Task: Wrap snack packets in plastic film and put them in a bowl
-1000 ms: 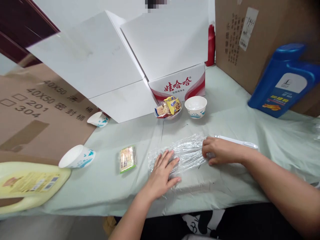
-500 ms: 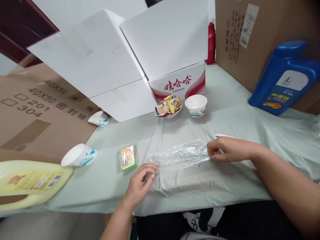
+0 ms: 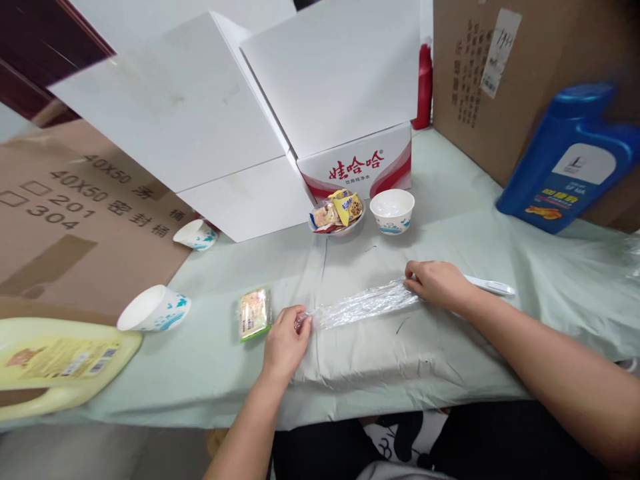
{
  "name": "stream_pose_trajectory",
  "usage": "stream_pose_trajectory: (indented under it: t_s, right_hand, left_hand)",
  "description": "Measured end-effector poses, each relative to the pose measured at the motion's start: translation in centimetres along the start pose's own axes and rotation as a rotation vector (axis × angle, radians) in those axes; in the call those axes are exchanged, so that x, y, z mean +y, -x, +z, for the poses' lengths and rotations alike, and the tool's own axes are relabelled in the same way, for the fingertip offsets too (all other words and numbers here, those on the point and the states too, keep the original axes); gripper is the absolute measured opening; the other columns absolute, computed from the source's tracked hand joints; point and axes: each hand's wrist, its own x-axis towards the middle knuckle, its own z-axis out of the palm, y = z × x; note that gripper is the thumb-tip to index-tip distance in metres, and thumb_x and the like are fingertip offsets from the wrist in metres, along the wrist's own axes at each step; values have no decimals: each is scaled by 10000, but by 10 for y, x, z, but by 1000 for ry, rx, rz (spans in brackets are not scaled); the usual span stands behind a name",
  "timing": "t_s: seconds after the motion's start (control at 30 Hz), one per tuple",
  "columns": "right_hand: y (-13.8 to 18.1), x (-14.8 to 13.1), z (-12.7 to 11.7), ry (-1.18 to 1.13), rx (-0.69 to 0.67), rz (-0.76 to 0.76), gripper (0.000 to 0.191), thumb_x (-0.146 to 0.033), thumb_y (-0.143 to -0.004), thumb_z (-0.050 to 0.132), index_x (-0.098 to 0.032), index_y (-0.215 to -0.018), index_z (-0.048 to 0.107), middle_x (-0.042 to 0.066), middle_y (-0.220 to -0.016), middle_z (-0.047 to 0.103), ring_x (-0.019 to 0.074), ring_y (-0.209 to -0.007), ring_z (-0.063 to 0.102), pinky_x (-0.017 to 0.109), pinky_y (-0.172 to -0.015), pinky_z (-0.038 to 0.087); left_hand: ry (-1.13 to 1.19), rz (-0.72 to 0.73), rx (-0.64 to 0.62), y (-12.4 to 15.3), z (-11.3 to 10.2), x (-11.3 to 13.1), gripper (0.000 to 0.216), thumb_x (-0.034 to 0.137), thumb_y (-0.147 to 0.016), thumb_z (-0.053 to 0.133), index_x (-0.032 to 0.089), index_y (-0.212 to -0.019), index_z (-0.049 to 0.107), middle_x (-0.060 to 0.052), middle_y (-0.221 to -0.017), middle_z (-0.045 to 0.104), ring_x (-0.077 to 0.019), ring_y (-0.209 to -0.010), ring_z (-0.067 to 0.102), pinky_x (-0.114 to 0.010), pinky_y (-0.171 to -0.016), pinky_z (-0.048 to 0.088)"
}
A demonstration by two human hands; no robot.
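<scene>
A strip of clear cling film (image 3: 360, 305) lies bunched and stretched across the pale green table cover (image 3: 450, 347). My left hand (image 3: 286, 340) pinches its left end with closed fingers. My right hand (image 3: 436, 283) is closed on its right end. A white cling-film cutter (image 3: 493, 287) pokes out from behind my right hand. A green-edged snack packet (image 3: 254, 313) lies just left of my left hand.
A bowl of wrapped snacks (image 3: 337, 215) and an empty paper bowl (image 3: 392, 211) stand before an open white carton (image 3: 350, 167). Two tipped paper bowls (image 3: 155, 309) (image 3: 196, 235) lie left. A yellow jug (image 3: 55, 363) lies front left; a blue jug (image 3: 565, 167) leans on a cardboard box (image 3: 500, 73) right.
The film was spread flat under both hands; now it is gathered into a narrow strip. My left hand went from flat on it to pinching its left end, my right hand gripping the right end.
</scene>
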Motion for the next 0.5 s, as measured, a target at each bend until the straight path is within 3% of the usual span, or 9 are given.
stream_pose_trajectory:
  t_s: [0.13,0.2,0.33,0.43,0.5]
  right_hand:
    - [-1,0,2,80,54,-50,253,-306,-900,539,-158,-1089,618,137,-1081,616,259,-982,601,318,-775,437]
    - [-1,0,2,103,57,-107,205,-268,-893,552,-154,-1040,639,139,-1058,603,267,-1021,574,330,-835,436]
    - [4,1,0,70,10,-215,130,-173,-885,507,-156,-879,636,121,-992,596,230,-901,585,322,-802,440]
    - [14,3,-5,-127,-23,-279,121,-178,-887,480,-174,-871,600,83,-966,607,174,-777,591,293,-721,443]
    - [21,5,-12,-314,-32,-294,110,-184,-878,486,-180,-914,590,61,-951,626,153,-748,601,279,-695,453]
  left_hand:
    - [-147,113,242,3,-8,13,236,264,-856,524,174,-1040,641,-124,-1035,600,-291,-1007,586,-419,-878,475]
    - [-136,202,282,7,-10,26,210,242,-885,496,180,-1010,653,-114,-989,601,-278,-991,581,-412,-887,469]
    - [-5,396,12,16,-4,59,263,222,-942,426,206,-1100,636,-87,-1022,631,-230,-980,581,-368,-884,482]
    - [-33,400,-158,17,8,79,301,277,-952,438,217,-1188,615,-94,-1140,623,-261,-1049,547,-422,-896,480]
    - [-86,375,-206,15,15,88,330,315,-951,451,213,-1227,601,-108,-1231,592,-296,-1110,517,-470,-909,470]
